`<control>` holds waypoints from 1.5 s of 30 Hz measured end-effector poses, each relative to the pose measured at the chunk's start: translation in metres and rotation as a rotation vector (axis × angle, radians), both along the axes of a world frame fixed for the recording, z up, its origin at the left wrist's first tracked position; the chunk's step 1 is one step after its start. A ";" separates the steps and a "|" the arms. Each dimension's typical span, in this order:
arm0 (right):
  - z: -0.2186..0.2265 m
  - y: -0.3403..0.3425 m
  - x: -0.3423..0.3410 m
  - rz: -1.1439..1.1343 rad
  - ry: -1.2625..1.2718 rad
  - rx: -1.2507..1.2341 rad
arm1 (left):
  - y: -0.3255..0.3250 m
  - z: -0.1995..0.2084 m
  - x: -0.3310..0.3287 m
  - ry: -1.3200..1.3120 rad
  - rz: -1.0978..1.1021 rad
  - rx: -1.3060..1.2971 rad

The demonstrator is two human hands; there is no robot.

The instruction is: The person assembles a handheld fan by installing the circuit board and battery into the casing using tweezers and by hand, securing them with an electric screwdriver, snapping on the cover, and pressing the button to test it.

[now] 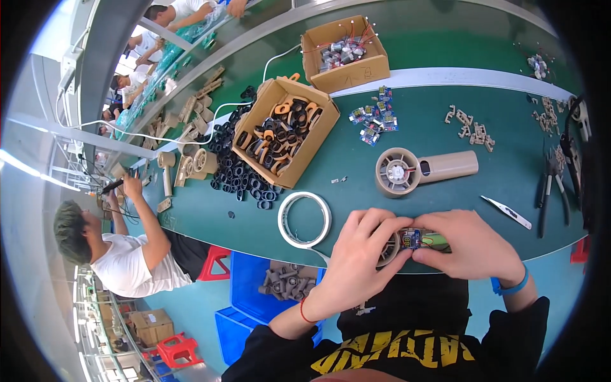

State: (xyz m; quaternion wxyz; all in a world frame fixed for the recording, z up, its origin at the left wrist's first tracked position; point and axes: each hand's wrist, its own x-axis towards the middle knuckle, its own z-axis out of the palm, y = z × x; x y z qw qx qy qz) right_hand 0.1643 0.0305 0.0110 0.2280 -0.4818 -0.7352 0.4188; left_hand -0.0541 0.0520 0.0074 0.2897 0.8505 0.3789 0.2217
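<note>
Worker (130, 264) in a white shirt was far left, near a red stool (215, 263). Next, black rings (238, 181) lay heaped on the green counter (359, 197), beside a box (315, 149) of black and orange rings. White tape (282, 221) lay flat near the left hand (363, 254). Its fingers curled around the round end of a tan fan (389, 251), held at the counter's near edge. Blue boards (377, 119) lay farther back, and a spare fan (449, 167) lay in front of them. A little board (412, 239) and a green battery (436, 240) showed between the hands. The right hand (471, 245) had its fingers closed on the battery end. Farther right were tan bits (476, 135), a pointed white tool (508, 212) and pliers (552, 181).
</note>
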 end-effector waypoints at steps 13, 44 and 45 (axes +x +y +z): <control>0.012 0.043 0.001 0.006 0.098 -0.715 | -0.003 -0.001 0.005 -0.074 0.080 -0.018; -0.037 -0.139 0.295 -1.063 -0.969 0.705 | 0.012 0.003 -0.001 -0.029 -0.047 0.033; -0.055 -0.128 0.302 -1.120 -0.706 0.646 | 0.007 0.004 0.005 -0.001 -0.038 0.046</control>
